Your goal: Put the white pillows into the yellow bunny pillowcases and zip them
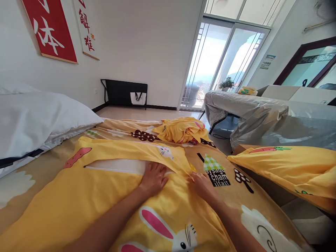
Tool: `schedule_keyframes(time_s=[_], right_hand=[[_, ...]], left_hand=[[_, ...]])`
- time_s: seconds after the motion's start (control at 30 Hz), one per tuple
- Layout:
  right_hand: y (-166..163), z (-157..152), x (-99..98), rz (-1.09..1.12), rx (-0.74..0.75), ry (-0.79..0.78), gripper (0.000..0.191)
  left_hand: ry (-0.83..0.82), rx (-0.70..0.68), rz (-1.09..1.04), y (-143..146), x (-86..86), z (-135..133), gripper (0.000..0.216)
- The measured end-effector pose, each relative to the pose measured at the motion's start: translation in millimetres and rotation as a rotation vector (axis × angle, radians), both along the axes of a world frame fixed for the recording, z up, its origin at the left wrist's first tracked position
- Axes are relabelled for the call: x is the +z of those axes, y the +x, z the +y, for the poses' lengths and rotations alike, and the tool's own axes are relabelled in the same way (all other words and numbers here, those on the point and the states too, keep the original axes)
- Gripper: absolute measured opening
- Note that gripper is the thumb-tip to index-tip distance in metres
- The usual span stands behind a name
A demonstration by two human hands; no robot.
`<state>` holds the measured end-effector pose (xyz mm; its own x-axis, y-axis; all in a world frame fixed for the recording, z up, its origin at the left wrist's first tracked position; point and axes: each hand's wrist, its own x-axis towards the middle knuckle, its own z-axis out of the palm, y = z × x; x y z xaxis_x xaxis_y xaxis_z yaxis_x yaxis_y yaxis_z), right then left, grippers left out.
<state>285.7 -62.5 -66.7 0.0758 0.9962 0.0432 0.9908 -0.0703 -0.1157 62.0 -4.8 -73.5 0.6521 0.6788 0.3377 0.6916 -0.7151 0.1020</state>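
A large yellow pillowcase point(112, 189) printed with rabbits and a carrot lies flat before me on the bed. A long slit across it shows a white pillow point(118, 165) inside. At the right part of the slit is my left hand point(154, 178), its fingertips tucked into the opening and its thumb outside on the fabric, closed on the lower edge. My right hand point(201, 183) pinches the pillowcase's right side, where the cloth is gathered into creases. The tips of both hands are partly hidden.
A crumpled yellow cloth point(181, 129) lies toward the bed's far edge. White bedding point(49, 119) is at left. Another yellow pillow point(291, 171) rests at right above a cardboard box. A plastic-covered table point(262, 112) stands beyond, near a glass sliding door point(223, 63).
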Motion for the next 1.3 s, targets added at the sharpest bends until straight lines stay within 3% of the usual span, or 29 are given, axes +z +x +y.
schedule_keyframes(time_s=[0.13, 0.2, 0.3, 0.43, 0.57, 0.63, 0.7, 0.83, 0.93, 1.03, 1.1, 1.2, 1.3], right_hand=[[-62.1, 50.5, 38.5, 0.077, 0.301, 0.183, 0.047], [-91.7, 73.8, 43.3, 0.087, 0.412, 0.167, 0.062], [-112.6, 100.5, 39.7, 0.079, 0.384, 0.16, 0.066], [-90.5, 117.8, 36.3, 0.155, 0.216, 0.225, 0.039], [-59.4, 118.5, 38.4, 0.262, 0.118, 0.278, 0.037], [-53.1, 117.9, 38.0, 0.304, 0.108, 0.31, 0.04], [-50.5, 118.6, 35.9, 0.373, 0.112, 0.335, 0.039], [-44.1, 120.2, 31.3, 0.51, 0.198, 0.256, 0.035], [-39.8, 116.7, 32.5, 0.321, 0.168, 0.206, 0.032], [-39.3, 112.1, 37.6, 0.103, -0.016, 0.263, 0.029], [-39.8, 110.4, 40.4, 0.076, -0.085, 0.314, 0.03], [-38.9, 111.2, 40.3, 0.1, -0.122, 0.335, 0.031], [-34.5, 115.6, 36.8, 0.143, -0.09, 0.352, 0.038]], left_hand=[[0.0, 0.038, -0.025, -0.1, -2.2, -0.2, 0.039], [-0.018, 0.055, -0.022, 0.6, -4.7, -0.3, 0.039], [-0.059, 0.089, 0.036, 1.3, -5.7, -1.7, 0.043], [-0.1, 0.112, 0.214, 2.8, 12.3, 2.6, 0.052], [-0.198, 0.038, 0.373, 19.0, 45.8, 26.5, 0.043], [-0.168, 0.062, 0.356, 33.1, 52.2, 42.0, 0.041], [-0.118, 0.113, 0.324, 46.8, 46.3, 54.7, 0.045], [-0.108, 0.148, 0.304, 62.2, 16.9, 65.9, 0.044], [-0.02, 0.112, 0.29, 63.1, 4.9, 68.9, 0.047], [0.018, -0.045, 0.28, 58.3, 4.4, 74.9, 0.044], [-0.008, -0.153, 0.285, 53.7, 5.7, 78.8, 0.04], [-0.098, -0.229, 0.329, 49.5, 8.9, 81.7, 0.033], [-0.241, -0.204, 0.348, 54.1, 16.9, 84.2, 0.032]])
